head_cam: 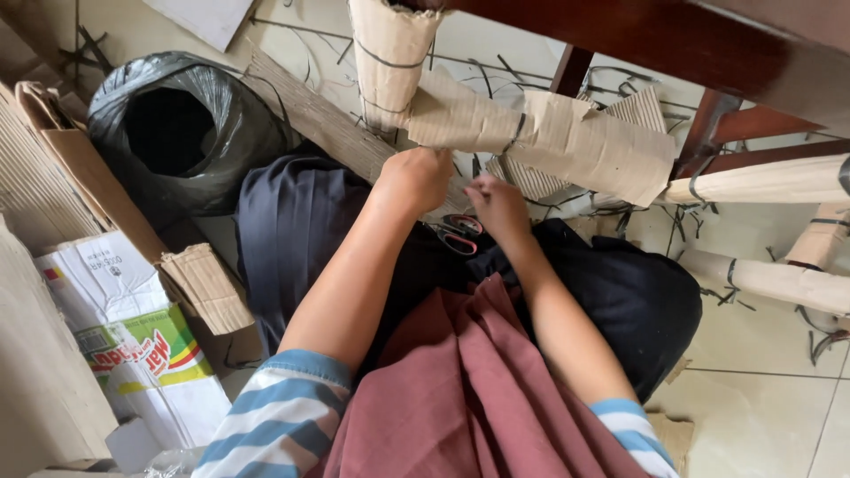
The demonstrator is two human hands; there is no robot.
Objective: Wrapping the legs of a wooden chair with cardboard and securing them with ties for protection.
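Hands meet at the lower edge of a corrugated cardboard wrap (pixel 540 133) that runs along a rail of dark wooden furniture (pixel 673 44). Left hand (pixel 414 177) is clenched, knuckles up, pressed against the bottom edge of the cardboard wrap near its left end; whether it pinches the sheet cannot be told from this angle. Right hand (pixel 498 205) sits just beside it, fingers curled low under the same edge — what they hold, if anything, is hidden. Scissors (pixel 457 234) with red-and-pale handles lie on the dark cloth of the lap, just below and between the two hands, touched by neither as far as can be seen.

Surroundings: another cardboard-wrapped leg (pixel 388 57), bound with dark strapping, stands upright above the left hand. Two more wrapped legs (pixel 766 181) lie at right — both strapped. A black plastic bag (pixel 177 124) sits open at upper left. A printed carton (pixel 133 341) rests at lower left, near loose cardboard pieces. Cut strapping scraps (pixel 823 341) litter the tiled floor.
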